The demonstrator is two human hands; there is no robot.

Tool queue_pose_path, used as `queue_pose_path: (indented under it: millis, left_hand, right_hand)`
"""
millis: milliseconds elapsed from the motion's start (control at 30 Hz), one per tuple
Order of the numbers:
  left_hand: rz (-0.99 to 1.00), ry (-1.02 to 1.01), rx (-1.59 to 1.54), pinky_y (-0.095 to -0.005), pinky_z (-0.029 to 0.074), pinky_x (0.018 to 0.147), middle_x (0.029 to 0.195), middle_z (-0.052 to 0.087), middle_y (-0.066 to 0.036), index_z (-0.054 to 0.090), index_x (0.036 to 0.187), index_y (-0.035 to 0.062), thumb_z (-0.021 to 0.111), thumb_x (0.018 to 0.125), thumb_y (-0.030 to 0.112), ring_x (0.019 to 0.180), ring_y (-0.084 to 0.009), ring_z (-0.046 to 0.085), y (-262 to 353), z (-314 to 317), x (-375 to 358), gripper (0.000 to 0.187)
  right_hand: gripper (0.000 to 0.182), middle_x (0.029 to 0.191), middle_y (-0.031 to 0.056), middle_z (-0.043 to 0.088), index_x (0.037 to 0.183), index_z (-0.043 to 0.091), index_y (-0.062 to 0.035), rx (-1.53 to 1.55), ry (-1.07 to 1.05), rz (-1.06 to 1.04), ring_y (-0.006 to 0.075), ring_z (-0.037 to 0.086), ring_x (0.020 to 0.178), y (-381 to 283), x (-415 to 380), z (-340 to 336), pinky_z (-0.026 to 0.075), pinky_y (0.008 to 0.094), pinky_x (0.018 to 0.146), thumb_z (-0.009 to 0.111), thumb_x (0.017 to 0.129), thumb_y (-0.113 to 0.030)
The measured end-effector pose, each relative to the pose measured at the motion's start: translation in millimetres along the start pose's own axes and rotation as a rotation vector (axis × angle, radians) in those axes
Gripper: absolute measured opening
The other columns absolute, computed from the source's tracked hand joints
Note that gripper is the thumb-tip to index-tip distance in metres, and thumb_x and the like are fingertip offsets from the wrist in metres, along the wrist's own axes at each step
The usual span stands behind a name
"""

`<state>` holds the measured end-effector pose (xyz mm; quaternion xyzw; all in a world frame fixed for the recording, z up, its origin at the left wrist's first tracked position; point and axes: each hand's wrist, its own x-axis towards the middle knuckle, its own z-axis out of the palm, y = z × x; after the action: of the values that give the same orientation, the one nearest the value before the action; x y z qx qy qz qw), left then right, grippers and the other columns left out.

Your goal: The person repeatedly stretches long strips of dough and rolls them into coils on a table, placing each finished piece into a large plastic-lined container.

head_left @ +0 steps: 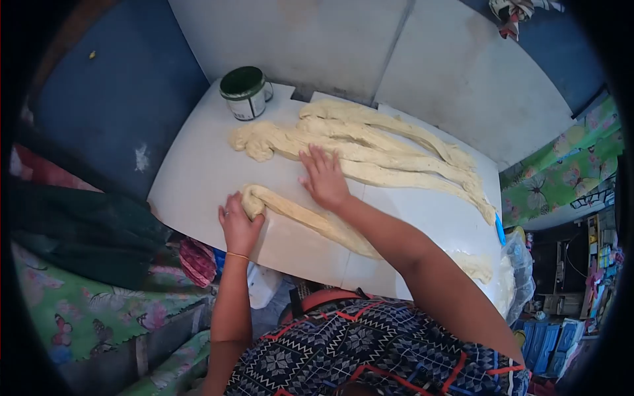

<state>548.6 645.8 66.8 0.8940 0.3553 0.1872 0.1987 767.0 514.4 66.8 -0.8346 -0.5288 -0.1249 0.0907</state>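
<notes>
Dough rolling in hand, judged from the pose: both palms are on one long dough rope (300,218) lying across the near part of the white board (198,165). At far left, off the board, dark cloth (79,231) and a green flowered fabric (92,310). Left hand (239,224), ring on a finger and thin bangle at the wrist, curls over the rope's thick rounded end, fingers bent around it, gripping loosely rather than flat. Behind it, near the board's far left corner, a green-lidded tin with a handle (246,92), apart from the dough. Right hand (325,178) lies flat, fingers spread and straight, pressing on the board at the rope's far edge, holding nothing. Beyond that hand, several finished ropes (370,145) lie side by side, touching one another, running from near the tin toward the right edge. The worked rope passes under the right forearm and ends near the right corner. Next move likely calls for even pressure from both palms, working outward so the thick left end thins to match the others.
</notes>
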Motion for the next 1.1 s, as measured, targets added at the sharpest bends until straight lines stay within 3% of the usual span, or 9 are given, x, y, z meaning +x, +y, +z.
queue_pose_path:
  millis: [200, 300, 367, 667, 733, 767, 867, 967, 1100]
  left_hand:
    - [0.021, 0.167, -0.583, -0.0359, 0.046, 0.092, 0.093, 0.065, -0.016, 0.058, 0.093, 0.0029, 0.050, 0.072, -0.010, 0.101, -0.0333, 0.059, -49, -69, 52, 0.026]
    - [0.180, 0.186, -0.127, -0.0399, 0.042, 0.097, 0.106, 0.064, -0.016, 0.058, 0.092, 0.0023, 0.050, 0.073, -0.008, 0.110, -0.0338, 0.057, -84, -94, 71, 0.023]
    - [-0.124, -0.043, 0.203, -0.0429, 0.037, 0.103, 0.121, 0.060, -0.016, 0.062, 0.100, 0.0054, 0.052, 0.076, -0.003, 0.121, -0.0352, 0.050, -88, -90, 72, 0.028]
    - [0.125, 0.076, -0.361, -0.0479, 0.024, 0.112, 0.146, 0.035, -0.024, 0.039, 0.141, 0.0002, 0.055, 0.092, 0.035, 0.136, -0.0392, 0.032, 42, 4, -22, 0.062]
    - [0.258, 0.167, -0.249, -0.0500, 0.022, 0.113, 0.149, 0.033, -0.022, 0.033, 0.145, 0.0027, 0.056, 0.090, 0.043, 0.137, -0.0405, 0.031, 59, 21, -38, 0.071]
    - [0.259, 0.163, -0.241, -0.0500, 0.022, 0.113, 0.149, 0.033, -0.022, 0.033, 0.145, 0.0027, 0.056, 0.090, 0.043, 0.137, -0.0405, 0.031, 60, 17, -43, 0.071]
    - [0.399, -0.268, 0.123, -0.0515, 0.018, 0.113, 0.144, 0.039, -0.019, 0.041, 0.140, 0.0018, 0.058, 0.088, 0.045, 0.138, -0.0380, 0.029, 63, 7, -54, 0.069]
    - [0.466, -0.218, -0.002, -0.0497, 0.024, 0.111, 0.132, 0.050, -0.014, 0.057, 0.123, 0.0050, 0.068, 0.080, 0.035, 0.130, -0.0314, 0.041, 64, 8, -51, 0.053]
    - [0.475, -0.112, -0.034, -0.0476, 0.030, 0.106, 0.114, 0.059, -0.011, 0.064, 0.106, 0.0058, 0.070, 0.078, 0.028, 0.118, -0.0291, 0.049, 70, 11, -43, 0.036]
  right_hand:
    - [0.077, 0.155, 0.0208, 0.016, 0.149, 0.018, -0.0001, 0.399, -0.358, -0.296, 0.0342, 0.016, 0.144, -38, -71, -26, 0.014, 0.0492, 0.117, 0.043, 0.095, -0.049]
    - [0.078, 0.155, 0.0200, 0.016, 0.149, 0.017, -0.0015, 0.417, -0.420, -0.377, 0.0328, 0.014, 0.145, -39, -61, -33, 0.012, 0.0497, 0.117, 0.042, 0.095, -0.051]
    - [0.078, 0.156, 0.0190, 0.016, 0.149, 0.017, -0.0020, 0.407, -0.443, -0.444, 0.0317, 0.014, 0.145, -38, -46, -29, 0.011, 0.0493, 0.117, 0.041, 0.095, -0.052]
    - [0.061, 0.151, 0.0184, 0.029, 0.145, 0.035, -0.0091, 0.520, -0.345, -0.539, 0.0294, 0.026, 0.142, -58, 12, -4, 0.011, 0.0513, 0.117, 0.046, 0.094, -0.040]
    - [0.051, 0.145, 0.0195, 0.039, 0.139, 0.044, -0.0080, 1.035, -0.585, -0.559, 0.0320, 0.034, 0.137, -44, 34, 11, 0.014, 0.0522, 0.116, 0.047, 0.094, -0.031]
    - [0.048, 0.141, 0.0193, 0.045, 0.137, 0.047, -0.0075, 1.473, -0.946, -0.077, 0.0337, 0.040, 0.133, -28, 34, -20, 0.017, 0.0540, 0.115, 0.047, 0.095, -0.029]
    - [0.052, 0.147, 0.0156, 0.039, 0.140, 0.043, -0.0101, 0.789, -0.241, 0.076, 0.0333, 0.036, 0.136, -17, 15, -41, 0.015, 0.0614, 0.112, 0.047, 0.095, -0.034]
    - [0.055, 0.152, 0.0135, 0.031, 0.144, 0.037, -0.0144, 0.367, -0.145, -0.283, 0.0323, 0.030, 0.139, -22, -9, 1, 0.012, 0.0680, 0.108, 0.046, 0.095, -0.038]
    - [0.056, 0.155, 0.0107, 0.024, 0.147, 0.033, -0.0195, 0.040, -0.023, -0.052, 0.0333, 0.021, 0.143, -23, 34, 12, 0.004, 0.0715, 0.106, 0.044, 0.096, -0.039]
